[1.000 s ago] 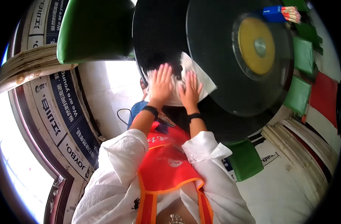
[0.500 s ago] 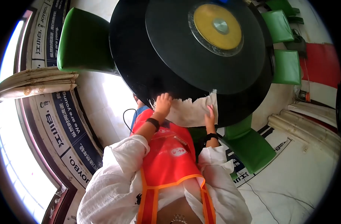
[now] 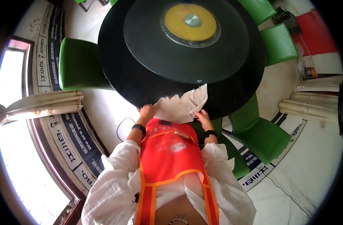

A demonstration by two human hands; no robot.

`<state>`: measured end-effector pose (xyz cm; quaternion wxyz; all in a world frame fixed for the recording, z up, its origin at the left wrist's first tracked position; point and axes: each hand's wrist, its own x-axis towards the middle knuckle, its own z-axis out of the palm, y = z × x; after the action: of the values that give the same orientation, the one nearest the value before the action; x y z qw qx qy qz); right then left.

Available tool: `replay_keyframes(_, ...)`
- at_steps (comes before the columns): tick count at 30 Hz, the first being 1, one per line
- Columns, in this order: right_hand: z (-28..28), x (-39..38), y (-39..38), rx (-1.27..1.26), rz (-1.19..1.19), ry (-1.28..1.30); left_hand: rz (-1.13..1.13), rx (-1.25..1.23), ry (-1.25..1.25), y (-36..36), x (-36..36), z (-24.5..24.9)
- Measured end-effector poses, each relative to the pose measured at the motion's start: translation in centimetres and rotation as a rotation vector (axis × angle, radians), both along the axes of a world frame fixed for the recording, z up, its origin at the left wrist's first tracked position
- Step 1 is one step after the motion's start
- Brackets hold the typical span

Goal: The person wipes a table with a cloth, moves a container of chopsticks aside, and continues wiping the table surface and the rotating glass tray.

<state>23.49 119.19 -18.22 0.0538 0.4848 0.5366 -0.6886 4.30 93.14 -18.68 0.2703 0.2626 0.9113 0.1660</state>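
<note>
A pale cloth (image 3: 180, 106) with a frayed upper edge lies over the near edge of the round black table (image 3: 134, 84), and part of it hangs down over my red apron (image 3: 167, 157). At the cloth's left end, my left hand (image 3: 146, 113) is closed on the edge. My right hand (image 3: 203, 116) pinches the lower right side, where the fabric bunches into folds. The cloth's upper right corner rests on the tabletop, pointing away from me.
A dark round turntable (image 3: 149, 48) with a yellow disc (image 3: 175, 24) at its centre covers most of the table. Green chairs stand around it, among them a left chair (image 3: 79, 63), a right chair (image 3: 278, 43) and a near-right chair (image 3: 265, 138). A thin cable (image 3: 120, 127) loops at the left.
The cloth has moved nearer to me, and its upper right corner now stretches further out. My right hand has gone from laid on the cloth to pinching its edge. The head view has shifted.
</note>
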Motion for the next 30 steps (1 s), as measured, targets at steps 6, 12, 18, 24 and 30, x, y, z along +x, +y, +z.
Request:
replay_keyframes(6, 0.1, -3.7, -0.5, 0.024, 0.027, 0.277, 0.159, 0.265, -0.349, 0.7, -2.1, 3.4)
replay_keyframes(12, 12.4, -11.0, 3.3, -0.15, -0.159, 0.636, 0.417, 0.641, -0.201, 3.6, -8.8, 11.9)
replay_keyframes(18, 17.1, -16.7, 6.3, 0.104, -0.223, 0.795, 0.476, 0.873, -0.81, 6.3, -14.2, 19.4)
replay_keyframes(24, 11.3, -15.7, 4.6, 1.155, 0.485, 0.192, 0.385, 0.293, -0.491, 6.2, -14.1, 5.8)
replay_keyframes(30, 7.2, -16.3, -0.5, 1.034, 0.587, 0.203, 0.388, 0.421, -0.613, 3.8, -12.5, 1.8)
